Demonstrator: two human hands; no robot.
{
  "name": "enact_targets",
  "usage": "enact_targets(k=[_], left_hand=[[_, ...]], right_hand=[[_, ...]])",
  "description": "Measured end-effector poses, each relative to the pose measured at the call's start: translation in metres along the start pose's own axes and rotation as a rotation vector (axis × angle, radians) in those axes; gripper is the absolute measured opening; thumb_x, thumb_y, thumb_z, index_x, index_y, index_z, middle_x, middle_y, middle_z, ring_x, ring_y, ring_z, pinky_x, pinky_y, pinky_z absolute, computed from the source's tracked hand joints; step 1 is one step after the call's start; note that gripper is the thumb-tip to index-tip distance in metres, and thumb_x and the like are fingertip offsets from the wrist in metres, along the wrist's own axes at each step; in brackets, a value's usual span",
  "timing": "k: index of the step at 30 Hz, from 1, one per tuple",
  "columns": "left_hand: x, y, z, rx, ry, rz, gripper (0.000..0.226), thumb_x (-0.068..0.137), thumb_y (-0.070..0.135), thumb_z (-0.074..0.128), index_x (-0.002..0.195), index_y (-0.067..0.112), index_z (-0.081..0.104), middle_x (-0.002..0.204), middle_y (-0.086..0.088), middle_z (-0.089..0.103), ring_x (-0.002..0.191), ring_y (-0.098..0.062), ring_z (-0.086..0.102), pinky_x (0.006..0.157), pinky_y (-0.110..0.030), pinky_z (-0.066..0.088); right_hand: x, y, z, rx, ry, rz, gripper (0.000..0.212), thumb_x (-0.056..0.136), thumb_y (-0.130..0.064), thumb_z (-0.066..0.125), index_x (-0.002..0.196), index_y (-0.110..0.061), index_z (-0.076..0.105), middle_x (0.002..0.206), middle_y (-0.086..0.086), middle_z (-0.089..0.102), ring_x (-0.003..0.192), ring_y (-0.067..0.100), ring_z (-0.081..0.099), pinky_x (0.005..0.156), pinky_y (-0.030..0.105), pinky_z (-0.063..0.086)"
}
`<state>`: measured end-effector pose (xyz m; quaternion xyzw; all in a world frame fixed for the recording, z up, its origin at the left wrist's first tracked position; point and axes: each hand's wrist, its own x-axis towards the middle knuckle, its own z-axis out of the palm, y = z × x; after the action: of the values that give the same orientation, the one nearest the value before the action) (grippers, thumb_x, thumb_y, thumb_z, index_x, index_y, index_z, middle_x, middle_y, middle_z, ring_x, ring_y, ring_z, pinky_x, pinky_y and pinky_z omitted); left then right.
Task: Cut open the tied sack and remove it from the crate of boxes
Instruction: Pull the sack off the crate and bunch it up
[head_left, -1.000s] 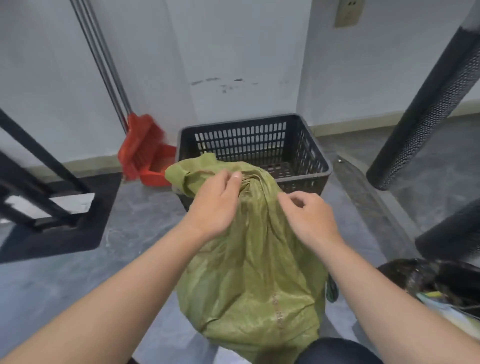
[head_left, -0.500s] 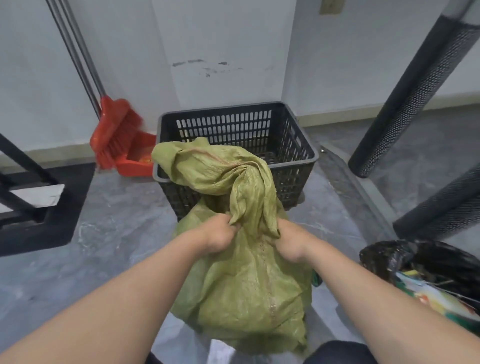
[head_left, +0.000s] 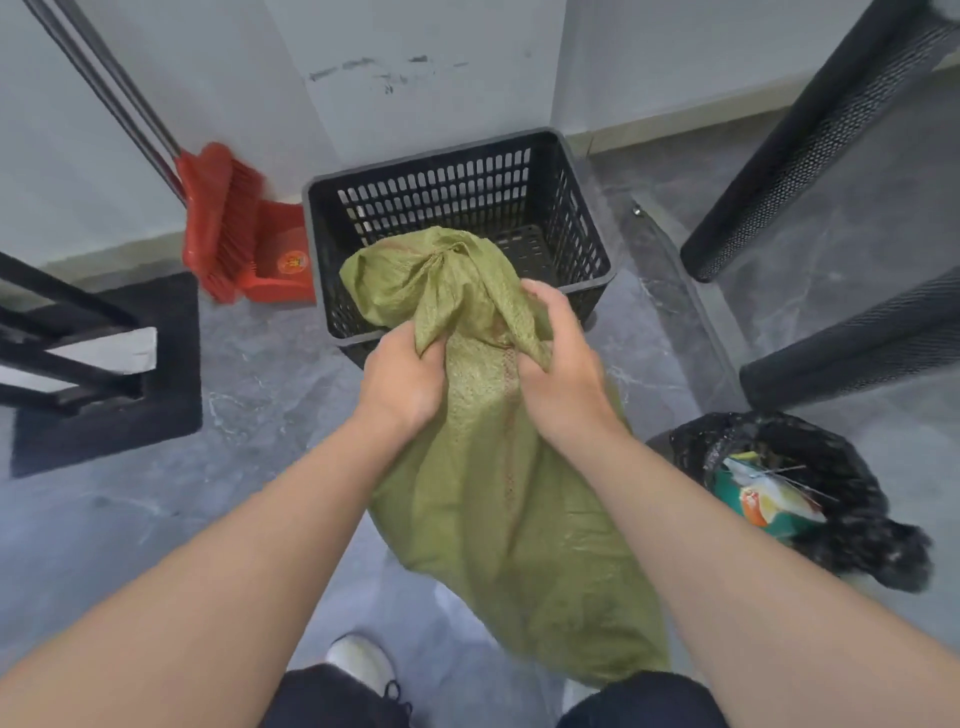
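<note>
Green woven sack (head_left: 498, 493) gripped near its top by both hands. Left hand (head_left: 402, 382) has its fingers curled tight into a fold of cloth; right hand (head_left: 563, 374) is closed round the bunched fabric beside it, the two nearly touching. Sack stands on the grey floor (head_left: 260, 395) between the person's legs, its gathered top leaning over the near rim of a black slatted crate (head_left: 441, 182). Red broom (head_left: 223, 208) and dustpan (head_left: 280, 254) stand left of the crate. Black bin bag (head_left: 852, 483) with rubbish sits to the right.
</note>
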<state>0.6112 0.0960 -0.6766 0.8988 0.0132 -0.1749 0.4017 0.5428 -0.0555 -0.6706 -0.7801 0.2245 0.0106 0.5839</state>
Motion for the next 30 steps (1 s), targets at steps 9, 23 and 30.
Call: enact_targets(k=[9, 23, 30], left_hand=[[0.036, 0.086, -0.05, 0.073, -0.05, -0.043, 0.01, 0.098, 0.027, 0.06, 0.097, 0.017, 0.059, 0.096, -0.001, 0.065, 0.098, -0.031, 0.062, 0.087, -0.045, 0.052], [0.203, 0.068, -0.06, -0.013, -0.107, -0.281, 0.029, 0.101, 0.031, 0.061, 0.119, 0.015, 0.044, 0.098, 0.002, 0.054, 0.089, -0.022, 0.056, 0.066, -0.034, 0.038], [0.267, 0.059, -0.079, -0.241, -0.329, -0.114, 0.062, 0.106, 0.013, 0.05, 0.157, 0.042, 0.028, 0.147, 0.018, 0.036, 0.095, 0.03, 0.055, 0.082, -0.001, 0.048]], right_hand=[[0.03, -0.107, -0.043, -0.235, -0.09, 0.12, 0.057, 0.096, -0.005, 0.047, 0.137, -0.042, 0.061, 0.144, -0.011, 0.058, 0.093, 0.013, 0.068, 0.08, 0.031, 0.059], [0.201, -0.128, 0.036, -0.283, -0.109, 0.421, 0.029, 0.095, -0.011, 0.047, 0.105, -0.021, 0.073, 0.075, -0.002, 0.062, 0.059, 0.019, 0.048, 0.051, 0.027, 0.032], [0.275, -0.129, 0.072, -0.317, -0.072, 0.498, 0.023, 0.094, -0.012, 0.051, 0.094, -0.014, 0.074, 0.075, 0.001, 0.066, 0.066, 0.024, 0.057, 0.057, 0.029, 0.04]])
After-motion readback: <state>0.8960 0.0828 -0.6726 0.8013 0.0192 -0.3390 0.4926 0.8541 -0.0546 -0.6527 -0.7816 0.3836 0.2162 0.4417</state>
